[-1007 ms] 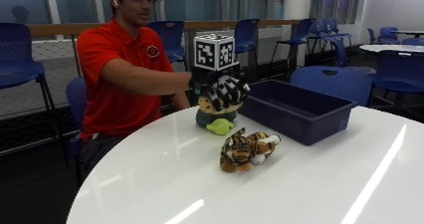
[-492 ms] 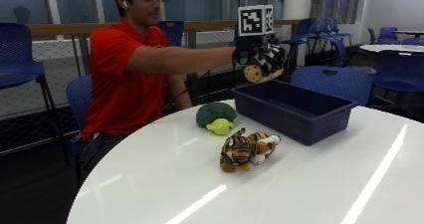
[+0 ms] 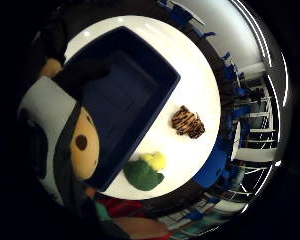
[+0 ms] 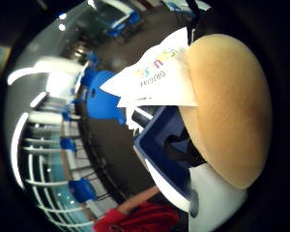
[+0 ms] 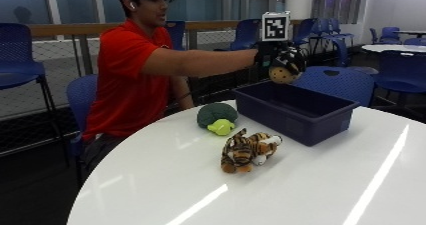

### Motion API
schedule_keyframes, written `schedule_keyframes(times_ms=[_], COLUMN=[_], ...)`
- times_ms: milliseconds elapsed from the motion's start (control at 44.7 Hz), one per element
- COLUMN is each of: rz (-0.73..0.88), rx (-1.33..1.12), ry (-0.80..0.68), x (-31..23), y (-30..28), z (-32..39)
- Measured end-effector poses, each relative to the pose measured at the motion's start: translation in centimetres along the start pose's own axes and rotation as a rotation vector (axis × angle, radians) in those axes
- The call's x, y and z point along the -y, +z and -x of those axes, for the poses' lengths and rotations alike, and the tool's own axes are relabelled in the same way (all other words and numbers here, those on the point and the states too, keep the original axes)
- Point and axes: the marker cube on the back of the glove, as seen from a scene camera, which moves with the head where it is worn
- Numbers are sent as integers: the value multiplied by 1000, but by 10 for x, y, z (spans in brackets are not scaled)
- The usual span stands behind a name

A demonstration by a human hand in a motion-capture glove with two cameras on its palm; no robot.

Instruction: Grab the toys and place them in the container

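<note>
My gloved right hand (image 5: 271, 54) grips a plush doll (image 5: 286, 66) with a tan face and black-and-white body, held in the air above the far end of the dark blue bin (image 5: 293, 111). The same doll (image 3: 72, 145) fills one side of the little finger palm view, with the blue bin (image 3: 125, 100) open below it. Its tan head (image 4: 229, 106) and a white tag (image 4: 157, 77) crowd the thumb side view. A green turtle plush (image 5: 216, 118) and a striped tiger plush (image 5: 247, 150) lie on the white table (image 5: 319, 185), also seen as turtle plush (image 3: 142, 172) and tiger plush (image 3: 186, 122).
The bin stands on the round white table's far right part. Blue chairs (image 5: 20, 55) and a railing stand behind the person. Another white table (image 5: 399, 47) with chairs stands at the back right.
The hand has carried the doll up from the table beside the turtle and across to above the bin. The turtle and tiger have stayed put.
</note>
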Motion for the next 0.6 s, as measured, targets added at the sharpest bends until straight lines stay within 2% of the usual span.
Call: schedule_keyframes(times_ms=[112, 380, 492, 604], rz=[82, 97, 101, 101], rx=[25, -78, -25, 95], ry=[116, -133, -64, 66], x=[1, -38, -62, -93], y=[7, 18, 20, 29], z=[0, -47, -58, -72])
